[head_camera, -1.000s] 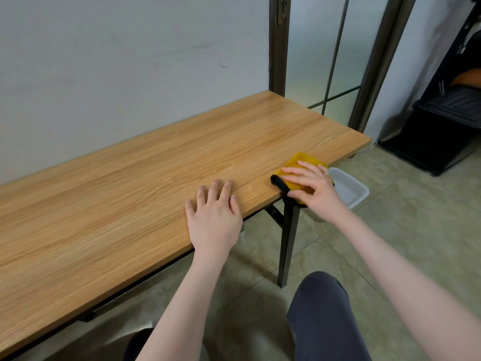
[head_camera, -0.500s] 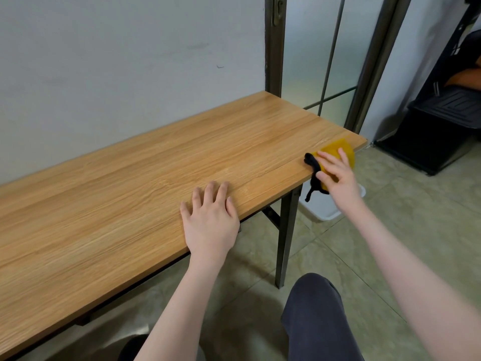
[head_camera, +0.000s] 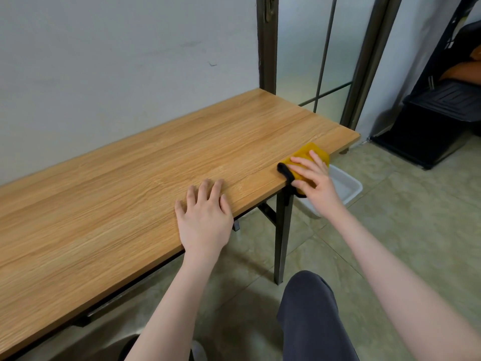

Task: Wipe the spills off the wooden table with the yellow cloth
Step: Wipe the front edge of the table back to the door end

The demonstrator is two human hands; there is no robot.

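The yellow cloth (head_camera: 309, 155) lies at the front edge of the wooden counter (head_camera: 156, 178), near its right end, with part of it hanging over the edge. A black trim (head_camera: 285, 171) runs along its left side and droops down past the counter's edge beside the dark metal leg (head_camera: 282, 230). The right hand (head_camera: 313, 178) presses on top of the cloth with fingers extended and slightly spread, the thumb at the overhanging part; whether the thumb tucks beneath the cloth cannot be told. The left hand (head_camera: 204, 214) rests flat on the counter just beside its front edge, fingers straight and spread, well apart from the cloth. Below the cloth, on the tiled floor (head_camera: 390, 204), sits a white plastic tub (head_camera: 346, 188). Behind the counter stands a pale wall (head_camera: 117, 74), and a glass door with a dark frame (head_camera: 266, 43) stands at the far right end.
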